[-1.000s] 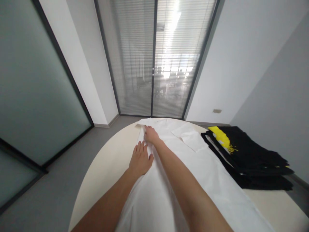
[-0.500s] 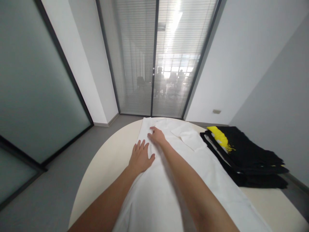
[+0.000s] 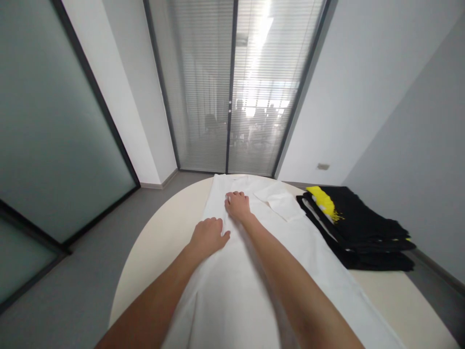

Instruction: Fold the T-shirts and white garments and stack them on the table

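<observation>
A white shirt (image 3: pixel 308 257) lies spread over the table, with a short sleeve (image 3: pixel 279 201) showing on its right part. My left hand (image 3: pixel 208 233) is on the shirt's left edge, fingers curled down into the cloth and thumb pointing right. Just beyond it and to the right, my right hand (image 3: pixel 238 206) rests on the shirt near its far end, its fingers bent over the fabric. The fingertips of my left hand are hidden under its knuckles. The near part of the shirt runs down between my forearms.
On the table's right side sits a stack of folded black garments (image 3: pixel 363 218), the top one with a yellow print (image 3: pixel 323 201). The round cream table (image 3: pixel 156 247) has its curved edge at the left and back. Beyond stand glass doors with blinds (image 3: pixel 203 121).
The fingers of my left hand, spread flat before, are now curled in. My right hand's fingers have also bent down onto the shirt. The view has shifted slightly.
</observation>
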